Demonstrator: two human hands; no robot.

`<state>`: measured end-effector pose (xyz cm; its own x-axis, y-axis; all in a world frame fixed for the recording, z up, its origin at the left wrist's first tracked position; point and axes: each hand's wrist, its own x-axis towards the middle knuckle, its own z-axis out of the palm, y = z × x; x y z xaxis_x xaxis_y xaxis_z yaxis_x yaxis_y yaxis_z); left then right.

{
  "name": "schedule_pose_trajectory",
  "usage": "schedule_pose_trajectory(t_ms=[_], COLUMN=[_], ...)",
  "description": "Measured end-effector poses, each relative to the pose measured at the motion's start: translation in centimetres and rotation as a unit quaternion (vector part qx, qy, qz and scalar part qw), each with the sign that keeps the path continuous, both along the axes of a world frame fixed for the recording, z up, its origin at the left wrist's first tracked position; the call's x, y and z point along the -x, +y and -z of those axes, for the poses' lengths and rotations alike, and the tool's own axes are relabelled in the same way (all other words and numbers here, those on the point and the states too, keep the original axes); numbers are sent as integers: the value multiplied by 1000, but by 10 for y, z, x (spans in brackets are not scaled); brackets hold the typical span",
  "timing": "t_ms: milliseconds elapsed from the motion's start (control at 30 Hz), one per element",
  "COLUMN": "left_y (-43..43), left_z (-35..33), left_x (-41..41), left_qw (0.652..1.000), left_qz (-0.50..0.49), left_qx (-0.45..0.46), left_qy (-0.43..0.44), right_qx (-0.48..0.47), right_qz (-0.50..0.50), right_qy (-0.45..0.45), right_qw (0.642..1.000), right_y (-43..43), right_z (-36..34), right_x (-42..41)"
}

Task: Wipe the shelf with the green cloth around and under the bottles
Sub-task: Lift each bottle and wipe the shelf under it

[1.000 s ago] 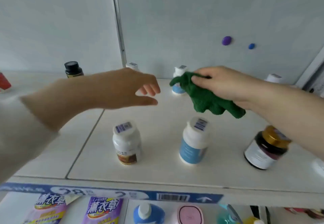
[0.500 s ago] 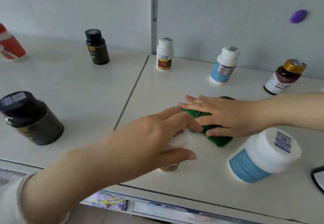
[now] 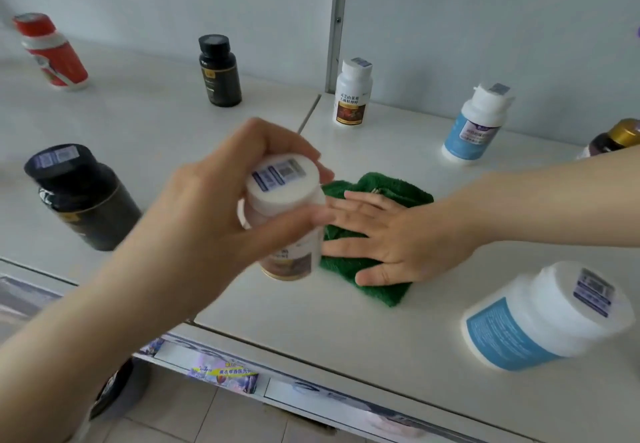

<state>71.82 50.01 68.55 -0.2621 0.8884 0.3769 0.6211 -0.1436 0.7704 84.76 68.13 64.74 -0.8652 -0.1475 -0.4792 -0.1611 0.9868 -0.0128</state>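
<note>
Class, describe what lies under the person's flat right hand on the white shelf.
A folded green terry cloth lies under the right hand, its edges showing around the straight fingers. The white shelf surface beneath the cloth is covered.

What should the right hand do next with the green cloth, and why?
Probably slide the folded green terry cloth leftward, under the white plastic bottle with the brown label. The left hand grips that bottle, seemingly tilted clear of the pale shelf, and the right hand lies flat on the cloth right beside it, so the patch looks exposed.
</note>
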Motion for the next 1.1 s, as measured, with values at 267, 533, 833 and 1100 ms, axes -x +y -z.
schedule_pose_trajectory(t_ms=[267,533,833,1100], left_y=[-4,-27,-34,11], left_z=[-11,-20,-22,-17], left_x=[23,47,52,41], left_qw=[999,998,997,999], left_qz=[-31,17,55,0], left_qx=[-15,-59,-31,-5], left_qy=[3,-2,-34,34], right_qx=[-59,39,-29,-42], right_qz=[320,413,552,541], right_qy=[-7,108,189,192], right_qw=[945,904,812,818], right_y=[23,-112,-76,-43], right_z=[-5,11,17,22], right_x=[46,29,24,67])
